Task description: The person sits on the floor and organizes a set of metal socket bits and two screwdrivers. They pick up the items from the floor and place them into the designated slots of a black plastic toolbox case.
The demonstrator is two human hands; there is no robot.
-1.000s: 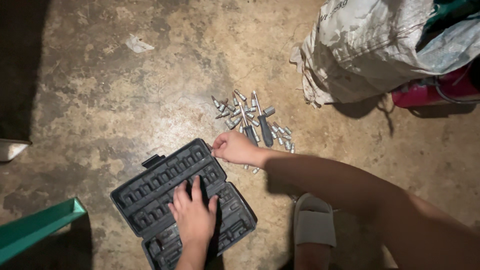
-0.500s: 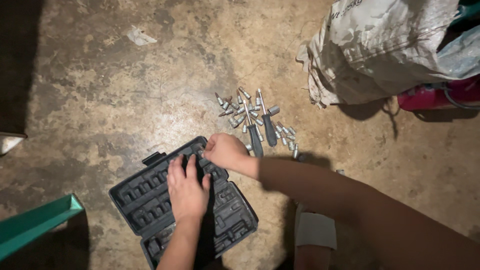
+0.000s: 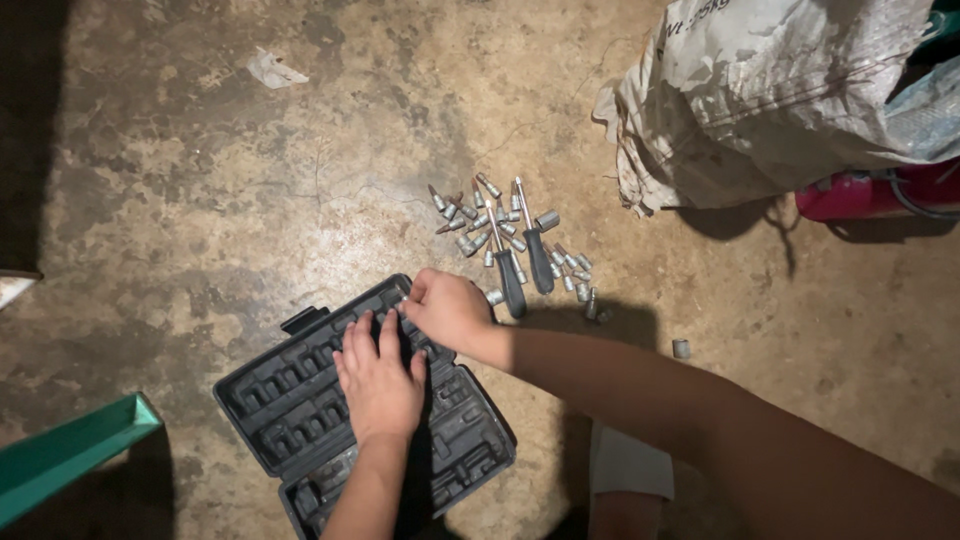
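My left hand (image 3: 380, 385) lies flat, fingers spread, on the open grey tool case (image 3: 290, 400); my right hand (image 3: 448, 308) is curled at its upper edge, and whether it pinches anything I cannot tell. The case sits on a stained concrete floor (image 3: 200, 180), with loose bits and screwdrivers (image 3: 510, 245) just beyond my right hand, near a white sack (image 3: 760, 90).

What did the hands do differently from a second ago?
The right hand came in from beside the case, off the bits side, to the case's top edge, fingers curled over the slots. The left hand slid slightly up the tray. Case, bits, screwdrivers and sack stayed put.
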